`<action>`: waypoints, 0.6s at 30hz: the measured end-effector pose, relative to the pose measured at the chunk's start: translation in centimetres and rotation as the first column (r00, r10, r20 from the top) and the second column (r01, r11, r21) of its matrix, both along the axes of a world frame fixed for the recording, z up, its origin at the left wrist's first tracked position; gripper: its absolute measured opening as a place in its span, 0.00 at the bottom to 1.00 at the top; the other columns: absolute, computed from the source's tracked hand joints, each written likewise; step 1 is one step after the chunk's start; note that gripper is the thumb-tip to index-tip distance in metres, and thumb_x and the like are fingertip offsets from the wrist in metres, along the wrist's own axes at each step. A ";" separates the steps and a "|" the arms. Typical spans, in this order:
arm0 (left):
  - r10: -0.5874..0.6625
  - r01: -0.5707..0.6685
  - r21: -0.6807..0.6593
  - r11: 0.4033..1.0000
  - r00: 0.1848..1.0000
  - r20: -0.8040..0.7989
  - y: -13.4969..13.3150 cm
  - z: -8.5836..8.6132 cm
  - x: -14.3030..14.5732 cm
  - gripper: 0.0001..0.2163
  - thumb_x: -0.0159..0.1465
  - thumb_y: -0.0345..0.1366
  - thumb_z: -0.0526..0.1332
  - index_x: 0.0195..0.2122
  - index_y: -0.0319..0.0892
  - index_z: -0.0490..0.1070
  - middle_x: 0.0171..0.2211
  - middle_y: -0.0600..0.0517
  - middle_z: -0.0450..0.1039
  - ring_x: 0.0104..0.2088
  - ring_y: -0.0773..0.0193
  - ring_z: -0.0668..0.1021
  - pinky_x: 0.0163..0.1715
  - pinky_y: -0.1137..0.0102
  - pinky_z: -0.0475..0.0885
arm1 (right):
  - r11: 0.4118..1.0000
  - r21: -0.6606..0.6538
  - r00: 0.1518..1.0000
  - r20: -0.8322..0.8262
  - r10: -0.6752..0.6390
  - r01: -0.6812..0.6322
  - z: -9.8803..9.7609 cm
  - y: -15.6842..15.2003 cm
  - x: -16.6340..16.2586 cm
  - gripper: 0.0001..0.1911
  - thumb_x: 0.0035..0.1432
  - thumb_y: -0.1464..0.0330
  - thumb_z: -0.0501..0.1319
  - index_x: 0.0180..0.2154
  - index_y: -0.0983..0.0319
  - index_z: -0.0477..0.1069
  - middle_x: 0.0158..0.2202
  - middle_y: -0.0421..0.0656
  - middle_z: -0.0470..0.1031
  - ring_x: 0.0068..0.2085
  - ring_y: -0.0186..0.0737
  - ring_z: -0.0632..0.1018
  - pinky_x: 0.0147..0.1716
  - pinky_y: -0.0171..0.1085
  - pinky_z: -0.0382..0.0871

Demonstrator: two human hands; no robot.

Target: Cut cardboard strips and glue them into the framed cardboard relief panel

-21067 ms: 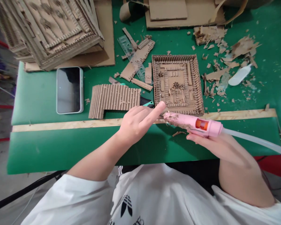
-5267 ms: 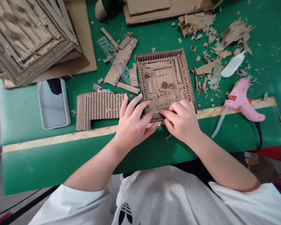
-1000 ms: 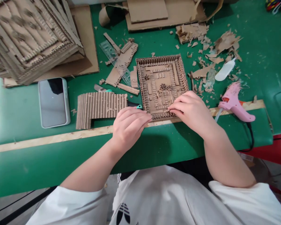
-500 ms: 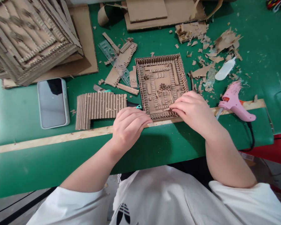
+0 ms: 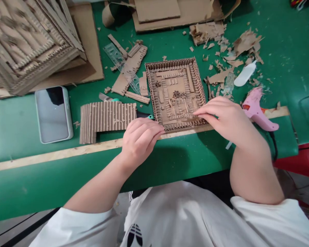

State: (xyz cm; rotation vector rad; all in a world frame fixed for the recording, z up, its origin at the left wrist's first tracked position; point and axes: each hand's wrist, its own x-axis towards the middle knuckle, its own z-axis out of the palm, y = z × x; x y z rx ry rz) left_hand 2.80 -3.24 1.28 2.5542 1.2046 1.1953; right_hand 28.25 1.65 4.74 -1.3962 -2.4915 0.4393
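A square corrugated-cardboard tray (image 5: 176, 62) with low walls lies flat before me; rows of ridged strips and small curled bits line its floor. At its near left corner my left hand (image 5: 142, 137) is closed, fingertips pressed on the rim. Over the tray's near right part is my right hand (image 5: 221, 116), thumb and fingers pinched together just inside the wall. Whether a small piece sits in that pinch is too small to tell. Left of the tray lies a ridged cardboard piece (image 5: 108, 118), partly covering a utility knife (image 5: 105, 97).
A phone (image 5: 53, 115) lies at left, below a large stacked cardboard model (image 5: 36, 44). A clear ruler (image 5: 121, 65) rests on scraps behind the tray. On the right are torn cardboard (image 5: 247, 43), a white bottle (image 5: 245, 73) and a pink glue gun (image 5: 259, 113) with its cord.
My right hand has shifted right along the tray's near side, fingers still pinched. My left hand stays at the corner. The whole view has shifted slightly.
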 end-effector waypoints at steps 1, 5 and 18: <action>0.002 -0.002 -0.002 1.000 1.000 -0.007 0.0 0.0 0.0 0.07 0.58 0.24 0.63 0.36 0.40 0.69 0.31 0.50 0.78 0.35 0.62 0.79 0.40 0.65 0.75 | 1.000 -0.025 1.000 0.009 0.009 -0.009 0.0 0.0 -0.1 0.11 0.60 0.72 0.55 0.38 0.59 0.76 0.36 0.38 0.77 0.42 0.32 0.72 0.42 0.34 0.66; 0.005 -0.005 -0.005 1.000 1.000 -0.016 0.0 0.1 0.1 0.06 0.59 0.25 0.62 0.36 0.40 0.69 0.31 0.51 0.78 0.35 0.62 0.79 0.40 0.65 0.75 | 0.996 -0.093 0.999 0.050 0.017 -0.012 -0.4 0.1 -0.8 0.12 0.58 0.76 0.55 0.35 0.60 0.77 0.35 0.39 0.76 0.42 0.34 0.72 0.42 0.34 0.65; -0.039 0.043 -0.056 0.998 0.997 0.065 -0.1 -0.4 -0.2 0.04 0.64 0.28 0.52 0.34 0.41 0.64 0.29 0.50 0.73 0.35 0.62 0.76 0.42 0.61 0.74 | 0.998 -0.063 0.994 0.112 -0.004 0.011 -0.9 0.2 -1.1 0.11 0.58 0.74 0.55 0.36 0.60 0.77 0.33 0.41 0.76 0.42 0.37 0.71 0.41 0.36 0.62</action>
